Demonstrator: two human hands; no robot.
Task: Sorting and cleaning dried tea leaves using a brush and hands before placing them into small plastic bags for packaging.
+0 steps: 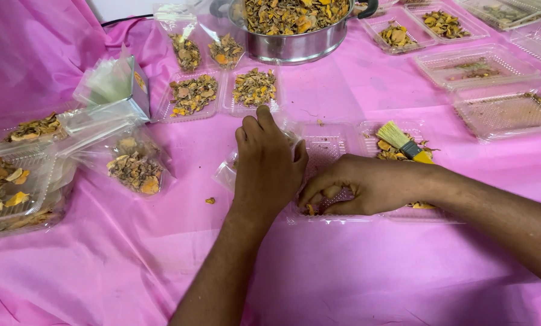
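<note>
A glossy, creased pink plastic sheet (367, 271) covers the tabletop. The trays (325, 151) and bags (134, 163) are thin clear plastic, the pot (294, 45) polished metal, the dried slices (192, 93) rough and matt. The brush (403, 142) has pale bristles.

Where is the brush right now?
In the head view the brush lies right of centre, across a clear tray of dried pieces, just beyond the right hand and below the steel pot.
</note>
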